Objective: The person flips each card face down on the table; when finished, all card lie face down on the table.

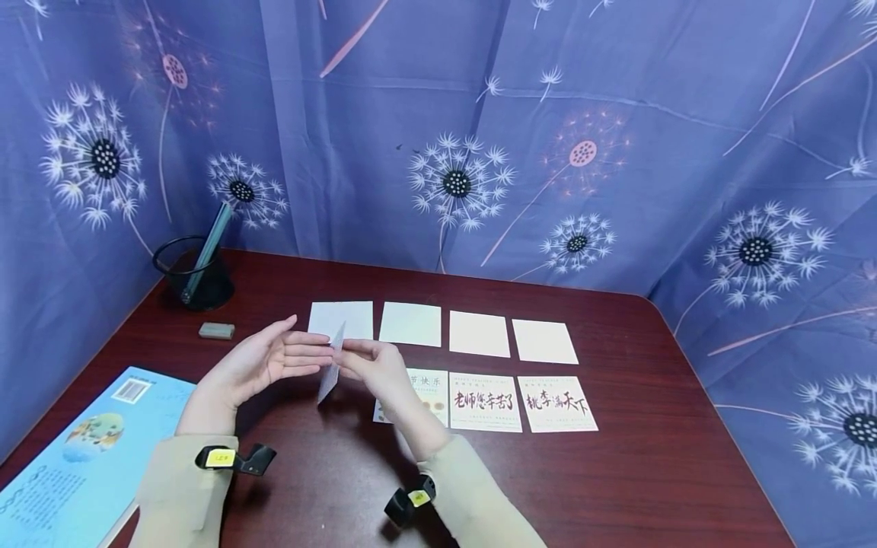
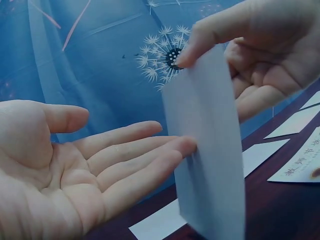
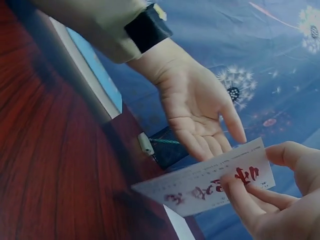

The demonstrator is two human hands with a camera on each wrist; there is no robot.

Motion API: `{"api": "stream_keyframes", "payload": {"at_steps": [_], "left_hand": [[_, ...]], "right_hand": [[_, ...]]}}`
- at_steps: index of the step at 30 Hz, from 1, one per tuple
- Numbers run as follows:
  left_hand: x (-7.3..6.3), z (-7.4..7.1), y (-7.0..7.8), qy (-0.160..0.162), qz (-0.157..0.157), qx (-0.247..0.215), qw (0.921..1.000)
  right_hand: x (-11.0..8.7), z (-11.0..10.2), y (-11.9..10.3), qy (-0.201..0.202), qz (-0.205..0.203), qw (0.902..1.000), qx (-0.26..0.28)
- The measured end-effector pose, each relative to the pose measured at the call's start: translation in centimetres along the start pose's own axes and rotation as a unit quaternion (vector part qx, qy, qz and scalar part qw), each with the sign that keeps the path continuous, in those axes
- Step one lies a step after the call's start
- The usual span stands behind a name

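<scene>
My right hand (image 1: 385, 374) pinches a card (image 2: 207, 150) between thumb and fingers and holds it on edge above the table. Red Chinese writing covers one side of this card, facing the right wrist camera; its other side looks plain white in the left wrist view. My left hand (image 1: 270, 359) has its fingers extended, palm up, with the fingertips right at the card's plain side. Just beyond the hands lies a row of several blank white cards (image 1: 410, 324). Nearer are printed cards, one (image 1: 411, 411) partly hidden by my right hand, with two others (image 1: 486, 403) beside it.
A blue book (image 1: 89, 449) lies at the left, partly under my left sleeve. At the back left stands a black mesh pen cup (image 1: 212, 285) with a teal stick-like item in it. Close to it is a small grey eraser-like block (image 1: 216, 330). A dandelion-patterned curtain surrounds the table.
</scene>
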State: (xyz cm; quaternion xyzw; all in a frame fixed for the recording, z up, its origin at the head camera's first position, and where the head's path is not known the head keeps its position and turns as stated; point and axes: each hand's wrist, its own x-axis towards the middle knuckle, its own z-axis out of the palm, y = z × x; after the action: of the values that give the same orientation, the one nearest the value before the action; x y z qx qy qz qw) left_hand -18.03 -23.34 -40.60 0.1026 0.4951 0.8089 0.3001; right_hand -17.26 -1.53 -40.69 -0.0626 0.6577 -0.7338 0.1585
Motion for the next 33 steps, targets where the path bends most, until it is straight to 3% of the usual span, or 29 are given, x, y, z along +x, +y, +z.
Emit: {"api": "stream_keyframes", "payload": {"at_steps": [7, 14, 21, 33], "left_hand": [[0.1, -0.1, -0.2, 0.022, -0.009, 0.046, 0.9986], [0.4, -0.2, -0.6, 0.051, -0.052, 0.108, 0.9915], [0.5, -0.6, -1.1, 0.061, -0.075, 0.134, 0.9863], [1.0, -1.5, -2.3, 0.078, -0.084, 0.154, 0.9814]], "right_hand": [[-0.1, -1.0, 1.0, -0.011, 0.019, 0.9993, 0.032], [-0.2, -1.8, 2.4, -0.009, 0.045, 0.9986, 0.024], [-0.1, -2.4, 3.5, -0.016, 0.072, 0.9972, -0.013], [0.0, -3.8, 3.7, -0.050, 0.094, 0.9926, -0.058]]}}
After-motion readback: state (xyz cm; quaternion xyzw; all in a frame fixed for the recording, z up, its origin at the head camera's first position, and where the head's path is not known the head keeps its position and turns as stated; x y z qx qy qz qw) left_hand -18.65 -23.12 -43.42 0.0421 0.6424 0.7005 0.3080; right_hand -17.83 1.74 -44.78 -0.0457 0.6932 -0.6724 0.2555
